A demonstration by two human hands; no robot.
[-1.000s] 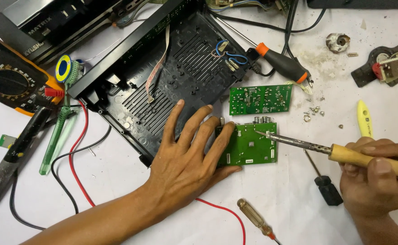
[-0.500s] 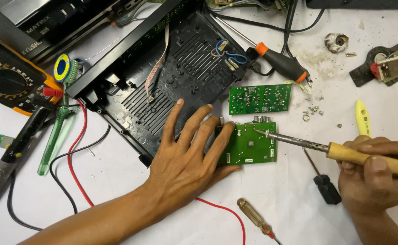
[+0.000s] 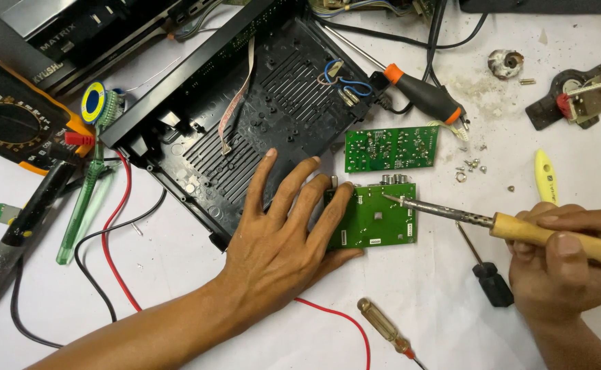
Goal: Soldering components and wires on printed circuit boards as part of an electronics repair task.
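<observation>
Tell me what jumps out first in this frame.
The bright green circuit board at centre: the left hand lies flat on its left edge, and the right hand holds a wooden-handled soldering iron, its tip at the board's upper edge. Behind lies an opened black plastic casing, with a second green board just right of it.

Bare table [image 3: 177, 274] left of board; casing [image 3: 259, 103], second board [image 3: 391, 148] crowd top.

A black plastic case [image 3: 259, 109] lies open beside a multimeter [image 3: 12, 127], an orange-handled screwdriver [image 3: 420, 92] and loose screws [image 3: 472, 166]
</observation>
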